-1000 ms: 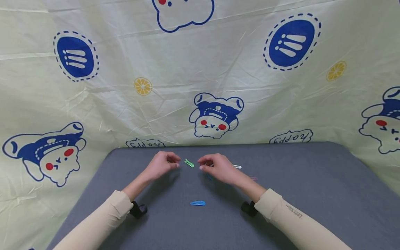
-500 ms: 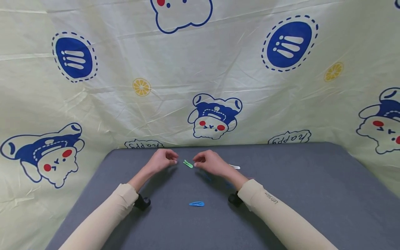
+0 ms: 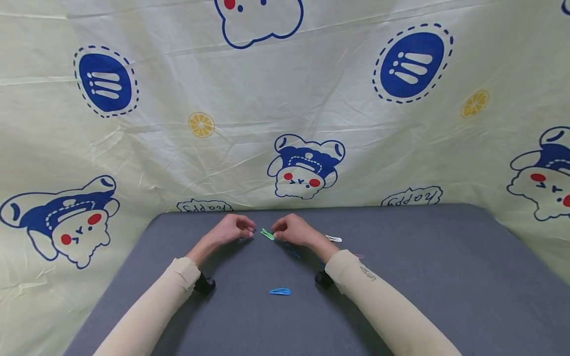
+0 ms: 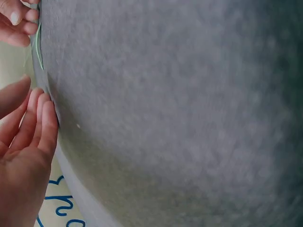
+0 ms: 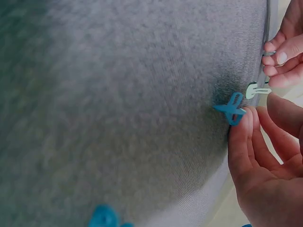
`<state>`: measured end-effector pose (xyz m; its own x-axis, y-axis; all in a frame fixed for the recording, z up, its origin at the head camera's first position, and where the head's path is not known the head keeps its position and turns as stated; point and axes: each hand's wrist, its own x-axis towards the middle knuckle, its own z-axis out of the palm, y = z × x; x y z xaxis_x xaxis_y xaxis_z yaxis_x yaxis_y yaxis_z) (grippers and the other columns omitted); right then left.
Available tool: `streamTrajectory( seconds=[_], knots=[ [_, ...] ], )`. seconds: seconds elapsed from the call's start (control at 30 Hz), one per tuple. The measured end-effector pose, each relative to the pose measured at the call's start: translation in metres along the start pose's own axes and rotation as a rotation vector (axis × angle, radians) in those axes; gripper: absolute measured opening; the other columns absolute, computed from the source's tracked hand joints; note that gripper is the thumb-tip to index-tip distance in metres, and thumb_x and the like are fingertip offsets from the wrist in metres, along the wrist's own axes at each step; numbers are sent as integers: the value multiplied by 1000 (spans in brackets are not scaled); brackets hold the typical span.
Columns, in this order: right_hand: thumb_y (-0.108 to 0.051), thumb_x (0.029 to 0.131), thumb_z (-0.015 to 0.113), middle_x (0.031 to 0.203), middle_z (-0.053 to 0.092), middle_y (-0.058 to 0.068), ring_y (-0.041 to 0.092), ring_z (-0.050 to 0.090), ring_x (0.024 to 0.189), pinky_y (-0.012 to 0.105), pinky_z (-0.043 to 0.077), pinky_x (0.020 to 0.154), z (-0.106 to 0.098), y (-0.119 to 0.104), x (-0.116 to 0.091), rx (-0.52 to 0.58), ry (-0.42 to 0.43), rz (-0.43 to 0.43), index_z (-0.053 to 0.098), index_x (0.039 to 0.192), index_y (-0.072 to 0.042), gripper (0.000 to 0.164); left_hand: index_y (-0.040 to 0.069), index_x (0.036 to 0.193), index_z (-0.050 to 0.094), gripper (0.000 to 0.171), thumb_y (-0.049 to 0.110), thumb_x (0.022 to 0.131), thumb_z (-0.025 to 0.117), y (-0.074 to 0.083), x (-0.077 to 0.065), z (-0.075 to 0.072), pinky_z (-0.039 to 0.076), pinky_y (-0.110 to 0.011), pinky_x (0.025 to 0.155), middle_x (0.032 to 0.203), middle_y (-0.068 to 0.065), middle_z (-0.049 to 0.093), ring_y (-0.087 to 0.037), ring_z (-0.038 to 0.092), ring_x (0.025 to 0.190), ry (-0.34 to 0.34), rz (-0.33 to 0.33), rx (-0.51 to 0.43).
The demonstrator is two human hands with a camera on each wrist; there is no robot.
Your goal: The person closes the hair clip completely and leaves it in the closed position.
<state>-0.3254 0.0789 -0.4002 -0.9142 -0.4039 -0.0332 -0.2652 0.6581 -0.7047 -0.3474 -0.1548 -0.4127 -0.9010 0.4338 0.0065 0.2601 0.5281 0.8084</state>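
A light green hair clip [image 3: 267, 234], its arms spread, lies on the grey table between the two hands. My right hand [image 3: 294, 230] is right beside its near end, thumb and fingers slightly apart; whether they touch it is unclear. In the right wrist view the green clip [image 5: 255, 90] shows by the right thumb's tip, and a blue hair clip [image 5: 233, 109] with spread arms is by the fingertips. My left hand [image 3: 231, 228] hovers left of the green clip, fingers loosely bent. A small dark bluish thing [image 5: 268, 53] shows at its fingertips, too small to identify.
Nearer the front lies a blue hair clip [image 3: 279, 291]. A white hair clip [image 3: 333, 238] and a pink one [image 3: 358, 256] are right of the right hand, the pink partly hidden by the sleeve. A printed cloth [image 3: 240, 163] hangs behind the table's far edge.
The right hand has moved left, up to the green clip. My left hand has shifted only slightly. The green clip stays in place on the table.
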Motion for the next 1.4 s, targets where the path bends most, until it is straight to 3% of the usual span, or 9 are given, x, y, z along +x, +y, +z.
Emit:
streamTrajectory(
  seconds=[0.3,0.57,1.07,1.2,1.4],
  knots=[
    [-11,91,71,93,69,1,14,58,75,27,50,69,8,4,10,9,34,49,75,107,-7,18,-10,116,64,29,-2,88,67,-3,4,-5,51,-32,84,105,-16,68,-16,62,93,-83,-51,-82],
    [-17,85,79,95,72,-2,17,56,87,33,47,81,14,6,19,29,64,87,79,100,-12,16,-8,120,64,32,6,91,65,-10,4,-9,49,-35,88,114,-17,67,-17,61,96,-105,-55,-105],
    [-17,85,79,87,71,-5,16,54,86,34,44,80,17,3,22,-18,75,86,81,91,-15,7,-7,123,63,35,10,93,65,-6,-2,-11,45,-40,89,114,-19,66,-18,57,94,-95,-64,-107],
    [-17,85,79,86,71,-6,16,54,85,34,43,80,17,4,22,-34,76,82,81,89,-16,5,-5,122,63,34,9,91,66,-5,-2,-10,46,-37,90,112,-15,67,-17,59,96,-100,-88,-127],
    [-19,84,80,86,70,-6,16,54,85,33,43,80,18,6,21,-36,73,85,81,88,-16,5,-5,120,64,33,7,89,66,-6,-2,-9,47,-31,85,102,-7,69,-15,61,92,-115,-58,-142]
  ],
)
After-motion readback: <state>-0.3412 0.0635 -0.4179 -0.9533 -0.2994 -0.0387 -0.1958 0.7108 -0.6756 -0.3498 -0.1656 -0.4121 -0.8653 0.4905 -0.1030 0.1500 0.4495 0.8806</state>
